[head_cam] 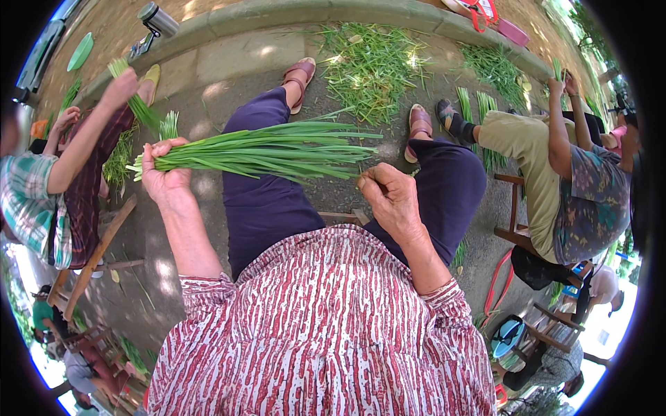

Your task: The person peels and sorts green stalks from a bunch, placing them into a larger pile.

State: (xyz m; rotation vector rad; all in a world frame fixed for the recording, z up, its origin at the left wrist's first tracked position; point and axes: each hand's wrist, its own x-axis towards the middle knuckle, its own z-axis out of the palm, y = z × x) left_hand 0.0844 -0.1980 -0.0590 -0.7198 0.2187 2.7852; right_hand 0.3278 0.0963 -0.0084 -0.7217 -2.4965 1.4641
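My left hand [167, 169] grips a bunch of long green garlic chives [265, 151] near its pale cut ends. The bunch lies level above my lap, with its leaf tips fanning toward the right. Beside those tips is my right hand [390, 200], its fingers curled in; whether a thin leaf is pinched between thumb and forefinger I cannot tell. On the ground past my feet lies a loose heap of green and yellowish leaf scraps [369, 67]. Just beyond my left hand, another small chive bundle [169, 125] shows its pale ends.
At the left, a seated person in a checked shirt [31, 177] holds chives. A person in a patterned shirt [598, 192] sits at the right near chive bundles [486, 106]. A stone curb [250, 21] crosses ahead, bearing a steel flask [158, 20]. Wooden stools [512, 236] stand around.
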